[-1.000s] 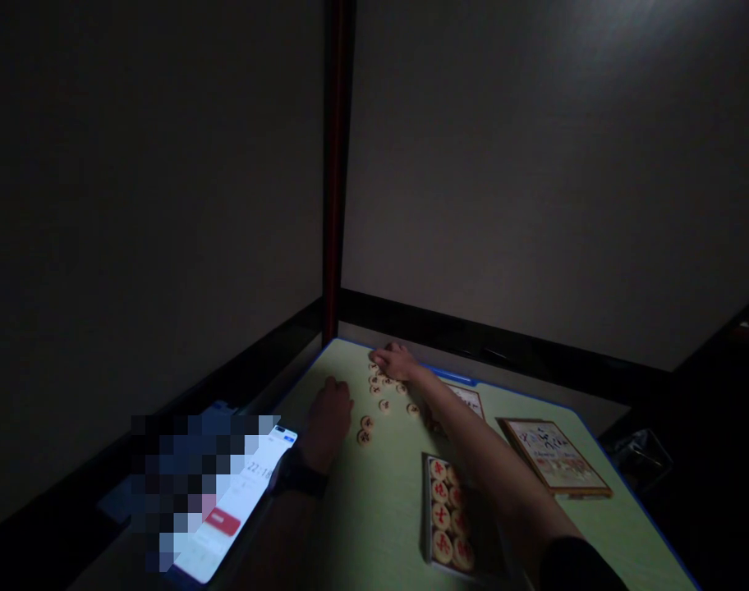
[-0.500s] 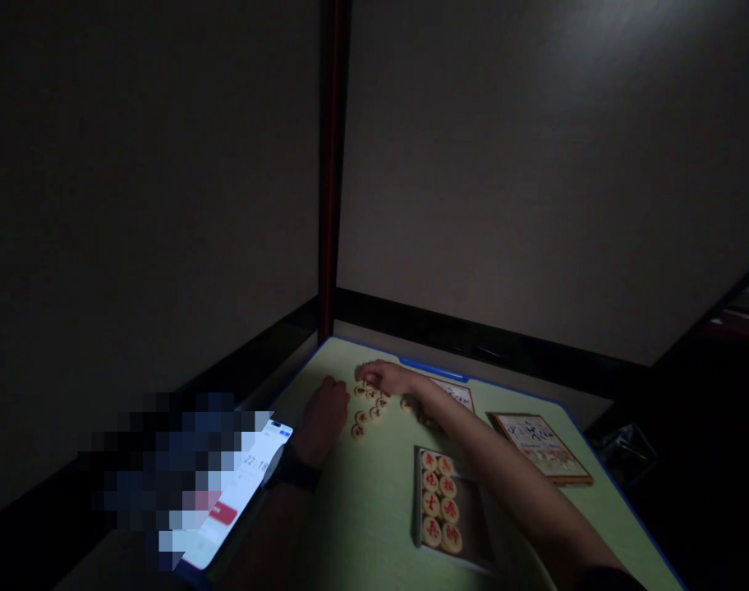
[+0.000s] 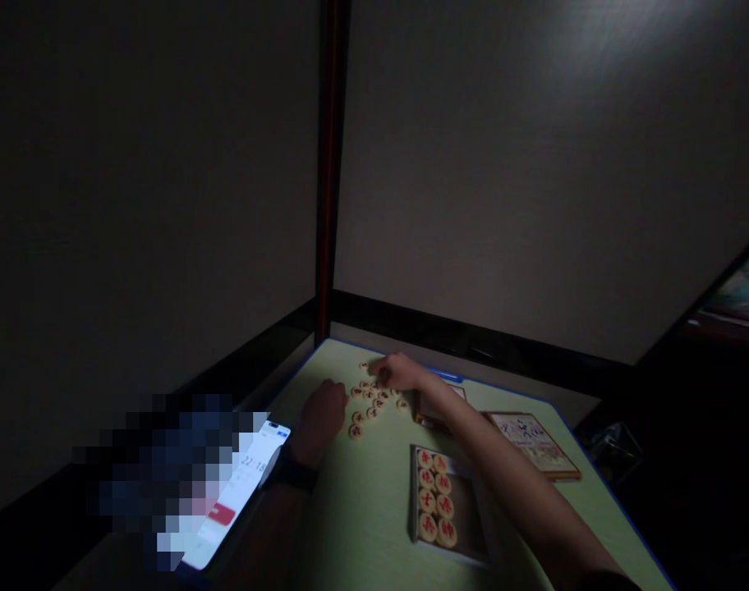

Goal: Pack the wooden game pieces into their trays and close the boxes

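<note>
Glowing at the far left, a phone (image 3: 239,492) showed the time 22:18, partly blurred over. Beside it the left hand (image 3: 325,410) lay on the table (image 3: 350,509) with its fingers curled in; I couldn't tell whether it held anything. Just to its right, about a dozen loose pieces (image 3: 356,431) with dark characters lay scattered, all outside the box. The right hand (image 3: 402,371) reached over their far side, fingers bent down narrowly; whether it gripped a piece was too dim to see. Nearer, the box (image 3: 473,525) stood open: eight red pieces (image 3: 443,506) already sat inside, face up in two columns, with its floor showing to their right. A printed case (image 3: 425,414) lay partly behind the right forearm, and a printed panel (image 3: 538,443) lay farther right.
</note>
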A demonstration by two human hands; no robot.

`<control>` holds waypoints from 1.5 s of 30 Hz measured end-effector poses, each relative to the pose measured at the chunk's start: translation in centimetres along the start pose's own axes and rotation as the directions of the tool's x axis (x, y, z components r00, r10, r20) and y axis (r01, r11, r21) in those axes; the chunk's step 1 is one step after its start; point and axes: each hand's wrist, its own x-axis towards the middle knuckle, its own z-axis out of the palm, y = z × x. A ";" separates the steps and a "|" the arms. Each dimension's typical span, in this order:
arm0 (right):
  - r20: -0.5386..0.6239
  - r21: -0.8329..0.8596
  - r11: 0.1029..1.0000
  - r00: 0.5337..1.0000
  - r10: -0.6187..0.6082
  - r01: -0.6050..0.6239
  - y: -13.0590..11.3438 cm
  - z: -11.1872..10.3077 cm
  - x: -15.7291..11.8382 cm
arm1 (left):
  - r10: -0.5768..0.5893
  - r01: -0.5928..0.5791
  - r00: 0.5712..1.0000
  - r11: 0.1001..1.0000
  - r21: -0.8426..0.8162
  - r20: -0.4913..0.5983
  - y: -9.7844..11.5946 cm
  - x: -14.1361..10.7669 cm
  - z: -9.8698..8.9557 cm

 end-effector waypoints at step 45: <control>-0.056 -0.126 0.984 0.990 -0.130 0.122 -5.2 -1.4 -1.8 | -0.119 -0.038 0.959 0.843 -0.536 -0.256 1.4 1.5 0.5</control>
